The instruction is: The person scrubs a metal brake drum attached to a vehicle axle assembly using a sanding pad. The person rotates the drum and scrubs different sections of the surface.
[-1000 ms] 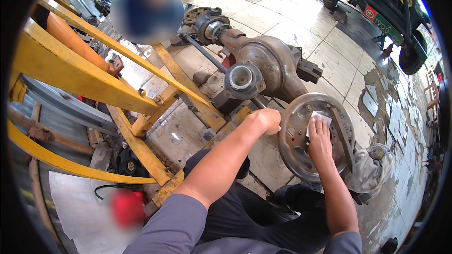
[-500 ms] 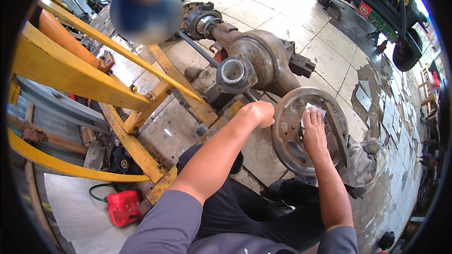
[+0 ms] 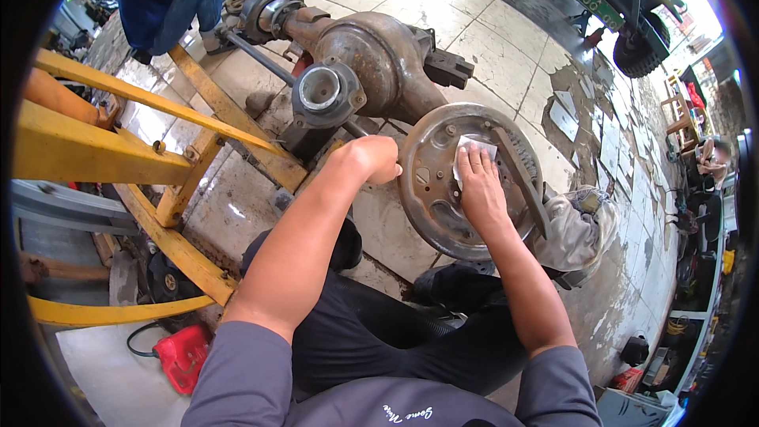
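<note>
A round, brown-stained brake backing plate [image 3: 427, 209] stands at the end of a rusty axle housing [image 3: 364, 55], in front of me. My left hand [image 3: 370, 160] is closed at the plate's left rim, its fingertips mostly hidden. With flat fingers, my right hand [image 3: 482, 194] presses a thin white sheet [image 3: 477, 145] against the plate's face; I cannot tell if it is paper or cloth. A curved brake shoe [image 3: 522, 182] sits on the plate's right side. Left of the housing's round bulge, an open round flange [image 3: 320, 88] faces up.
A yellow steel frame [image 3: 95, 146] fills the left side. Near its foot lies a red container [image 3: 183, 357] with a black hose. A grey cloth [image 3: 577, 229] bunches right of the plate. Another person [image 3: 170, 0] crouches at far left. A vehicle [image 3: 624, 0] stands at far right over broken tiles.
The view has shifted, so the axle and plate sit further left and higher in the picture. Both hands stay at the plate, and the right one still presses the white sheet.
</note>
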`<state>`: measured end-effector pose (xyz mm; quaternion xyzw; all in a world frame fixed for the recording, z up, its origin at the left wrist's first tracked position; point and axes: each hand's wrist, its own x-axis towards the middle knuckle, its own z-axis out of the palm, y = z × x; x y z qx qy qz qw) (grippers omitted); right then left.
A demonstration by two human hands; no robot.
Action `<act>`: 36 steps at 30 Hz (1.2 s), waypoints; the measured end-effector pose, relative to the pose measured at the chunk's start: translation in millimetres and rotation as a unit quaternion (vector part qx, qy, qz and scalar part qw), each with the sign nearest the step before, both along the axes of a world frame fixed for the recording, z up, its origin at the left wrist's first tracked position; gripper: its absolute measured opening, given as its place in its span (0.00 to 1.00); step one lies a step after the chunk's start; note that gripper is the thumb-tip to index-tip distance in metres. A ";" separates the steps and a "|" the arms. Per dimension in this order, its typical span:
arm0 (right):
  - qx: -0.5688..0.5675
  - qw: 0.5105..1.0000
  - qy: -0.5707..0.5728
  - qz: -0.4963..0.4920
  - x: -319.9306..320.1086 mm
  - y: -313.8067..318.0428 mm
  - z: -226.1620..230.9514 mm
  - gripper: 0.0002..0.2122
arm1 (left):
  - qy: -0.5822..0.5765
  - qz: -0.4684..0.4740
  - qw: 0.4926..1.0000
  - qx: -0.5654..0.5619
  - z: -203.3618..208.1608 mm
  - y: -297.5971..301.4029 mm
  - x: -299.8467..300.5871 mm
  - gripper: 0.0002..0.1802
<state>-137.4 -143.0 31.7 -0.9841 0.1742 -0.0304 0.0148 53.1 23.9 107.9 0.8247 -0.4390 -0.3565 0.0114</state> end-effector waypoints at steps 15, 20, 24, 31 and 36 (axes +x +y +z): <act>0.110 0.994 -0.025 0.001 -3.3 -18.2 28.4 0.37 | 0.002 0.007 1.000 0.026 9.4 -1.5 -4.2 0.24; -0.019 1.000 -0.011 0.004 1.6 -13.0 -5.9 0.27 | 0.025 0.002 1.000 0.019 11.1 -1.4 -1.1 0.24; -0.003 1.000 0.013 0.008 8.2 -13.4 -1.0 0.27 | 0.020 -0.003 1.000 0.014 7.7 1.5 0.2 0.24; -0.015 1.000 -0.001 0.003 8.5 -3.4 3.8 0.29 | 0.009 -0.009 1.000 0.003 7.9 -3.1 1.8 0.23; 0.025 0.999 0.024 0.023 5.1 2.6 7.3 0.28 | 0.011 0.013 1.000 0.010 4.2 4.0 1.1 0.23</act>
